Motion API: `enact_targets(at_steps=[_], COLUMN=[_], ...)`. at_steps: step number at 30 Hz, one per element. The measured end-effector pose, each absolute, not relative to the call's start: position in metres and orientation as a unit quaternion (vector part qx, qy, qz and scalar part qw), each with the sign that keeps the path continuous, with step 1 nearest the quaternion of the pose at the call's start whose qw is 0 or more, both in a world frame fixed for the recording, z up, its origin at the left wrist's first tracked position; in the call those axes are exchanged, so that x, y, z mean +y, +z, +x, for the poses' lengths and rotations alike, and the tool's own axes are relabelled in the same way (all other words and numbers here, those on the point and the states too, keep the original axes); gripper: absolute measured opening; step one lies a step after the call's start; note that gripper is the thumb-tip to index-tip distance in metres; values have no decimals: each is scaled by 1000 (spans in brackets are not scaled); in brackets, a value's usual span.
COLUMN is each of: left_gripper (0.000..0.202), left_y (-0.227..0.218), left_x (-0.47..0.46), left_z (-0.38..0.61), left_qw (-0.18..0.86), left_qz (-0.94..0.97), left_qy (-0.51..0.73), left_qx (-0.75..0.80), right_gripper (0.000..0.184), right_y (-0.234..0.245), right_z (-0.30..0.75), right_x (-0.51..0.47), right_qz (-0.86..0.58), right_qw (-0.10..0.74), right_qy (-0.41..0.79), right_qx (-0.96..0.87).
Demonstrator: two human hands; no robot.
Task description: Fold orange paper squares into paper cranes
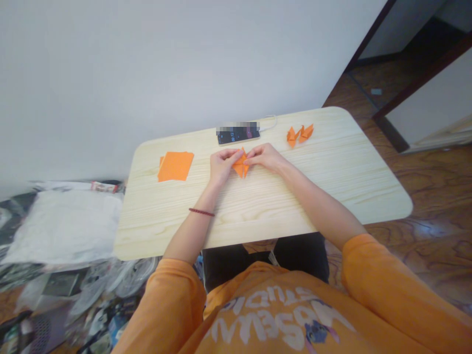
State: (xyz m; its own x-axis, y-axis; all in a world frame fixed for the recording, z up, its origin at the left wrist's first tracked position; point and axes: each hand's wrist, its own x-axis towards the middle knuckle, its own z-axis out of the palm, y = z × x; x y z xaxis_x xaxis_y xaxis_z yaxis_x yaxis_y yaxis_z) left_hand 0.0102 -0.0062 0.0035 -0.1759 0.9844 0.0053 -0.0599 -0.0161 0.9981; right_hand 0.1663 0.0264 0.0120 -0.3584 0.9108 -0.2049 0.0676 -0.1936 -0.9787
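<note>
A partly folded piece of orange origami paper [239, 168] is held just above or on the table, in front of the phone. It has a diamond-like shape, with two points toward me split by a slit. My left hand [222, 164] pinches its left side, thumb on top. On its right edge, the thumb and fingers of my right hand [264, 156] are closed. The fingertips cover parts of the paper's sides.
Orange square sheets [176, 166] lie in a stack at the left of the pale wooden table [258, 211]. Two folded orange paper figures [306, 132] sit at the back right. A phone [238, 135] with a white cable lies near the wall. Bags and clutter fill the floor at left.
</note>
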Motion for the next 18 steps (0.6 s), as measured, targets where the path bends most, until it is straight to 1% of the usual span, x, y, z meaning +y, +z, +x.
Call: enact_targets(at_steps=[8, 13, 18], left_gripper=[28, 27, 20], left_y=[5, 7, 6], left_x=[-7, -8, -9], left_z=[10, 11, 12], left_qw=[473, 471, 449], left_qz=[439, 435, 452], left_qy=[567, 567, 577], left_qx=[513, 517, 511], right_gripper=[17, 19, 19], right_y=[12, 11, 13], right_z=[166, 166, 166], right_x=[26, 27, 26], right_qz=[-448, -448, -449], right_qw=[337, 332, 322], right_qy=[625, 621, 619], right_qx=[-544, -551, -559])
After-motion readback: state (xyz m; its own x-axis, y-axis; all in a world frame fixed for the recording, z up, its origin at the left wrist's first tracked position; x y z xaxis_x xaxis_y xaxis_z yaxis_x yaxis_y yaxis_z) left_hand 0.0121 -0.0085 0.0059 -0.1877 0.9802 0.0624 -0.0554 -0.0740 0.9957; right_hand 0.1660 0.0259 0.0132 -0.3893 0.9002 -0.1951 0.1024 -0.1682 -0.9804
